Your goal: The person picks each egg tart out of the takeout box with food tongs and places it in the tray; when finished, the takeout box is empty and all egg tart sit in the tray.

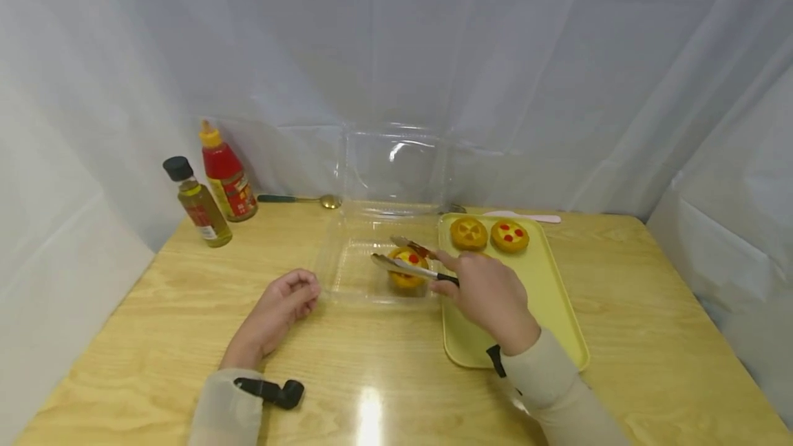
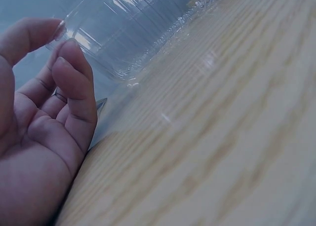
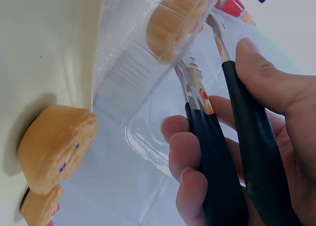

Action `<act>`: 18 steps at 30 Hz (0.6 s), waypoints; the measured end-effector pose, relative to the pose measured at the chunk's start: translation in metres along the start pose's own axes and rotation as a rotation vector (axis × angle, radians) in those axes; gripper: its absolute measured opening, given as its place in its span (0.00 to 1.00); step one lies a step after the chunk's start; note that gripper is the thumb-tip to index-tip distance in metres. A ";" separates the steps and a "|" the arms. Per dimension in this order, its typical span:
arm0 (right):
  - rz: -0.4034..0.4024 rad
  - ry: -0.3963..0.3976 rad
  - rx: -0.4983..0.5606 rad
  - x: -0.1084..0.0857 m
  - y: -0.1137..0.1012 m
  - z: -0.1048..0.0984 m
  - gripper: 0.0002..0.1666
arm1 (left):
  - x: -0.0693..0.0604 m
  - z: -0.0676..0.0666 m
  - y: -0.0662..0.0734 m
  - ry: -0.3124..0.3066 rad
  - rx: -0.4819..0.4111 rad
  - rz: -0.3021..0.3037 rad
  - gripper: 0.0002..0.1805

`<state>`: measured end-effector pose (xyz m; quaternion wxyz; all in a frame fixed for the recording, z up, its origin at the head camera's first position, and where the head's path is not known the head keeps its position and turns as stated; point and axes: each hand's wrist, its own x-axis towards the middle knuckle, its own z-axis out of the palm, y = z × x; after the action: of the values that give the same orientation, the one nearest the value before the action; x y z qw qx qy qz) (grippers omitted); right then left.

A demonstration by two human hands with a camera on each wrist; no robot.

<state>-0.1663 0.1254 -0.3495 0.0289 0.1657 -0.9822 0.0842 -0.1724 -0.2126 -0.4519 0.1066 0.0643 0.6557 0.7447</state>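
Observation:
My right hand (image 1: 489,291) grips a pair of metal tongs (image 3: 217,157) by their black handles. The tong arms are spread on either side of a small toy tart (image 1: 405,281) with yellow filling and red dots. This tart sits in the right part of a clear plastic container (image 1: 347,270), whose lid (image 1: 396,164) stands raised at the back. At the container's front left corner, my left hand (image 1: 281,308) pinches the rim between thumb and fingers, as the left wrist view (image 2: 54,117) shows.
A yellow tray (image 1: 545,308) to the right bears more tarts (image 1: 510,236), one mostly hidden by my right hand. A red sauce bottle (image 1: 229,181) and an oil bottle (image 1: 204,212) stand back left. Along the back edge lie a spoon (image 1: 330,202) and a pink-handled utensil (image 1: 542,218).

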 end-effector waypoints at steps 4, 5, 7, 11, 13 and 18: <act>0.012 0.034 0.020 -0.005 0.004 -0.007 0.35 | 0.001 0.001 0.000 0.011 -0.004 -0.008 0.07; 0.012 0.046 0.019 -0.006 0.005 -0.008 0.35 | 0.001 0.001 0.001 0.011 -0.003 -0.009 0.07; 0.011 0.071 0.015 -0.009 0.008 -0.012 0.36 | 0.001 0.002 0.001 0.011 0.002 -0.012 0.08; 0.004 0.131 0.015 -0.016 0.014 -0.015 0.37 | 0.000 0.003 0.002 0.018 0.007 -0.019 0.08; 0.000 0.161 0.023 -0.019 0.018 -0.016 0.36 | 0.000 0.003 0.002 0.019 0.003 -0.020 0.08; -0.004 0.235 0.007 -0.028 0.031 -0.015 0.36 | 0.000 0.002 0.003 0.016 0.004 -0.013 0.08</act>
<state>-0.1501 0.1660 -0.3416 0.1436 0.1569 -0.9713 0.1064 -0.1720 -0.2106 -0.4489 0.1060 0.0540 0.6584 0.7432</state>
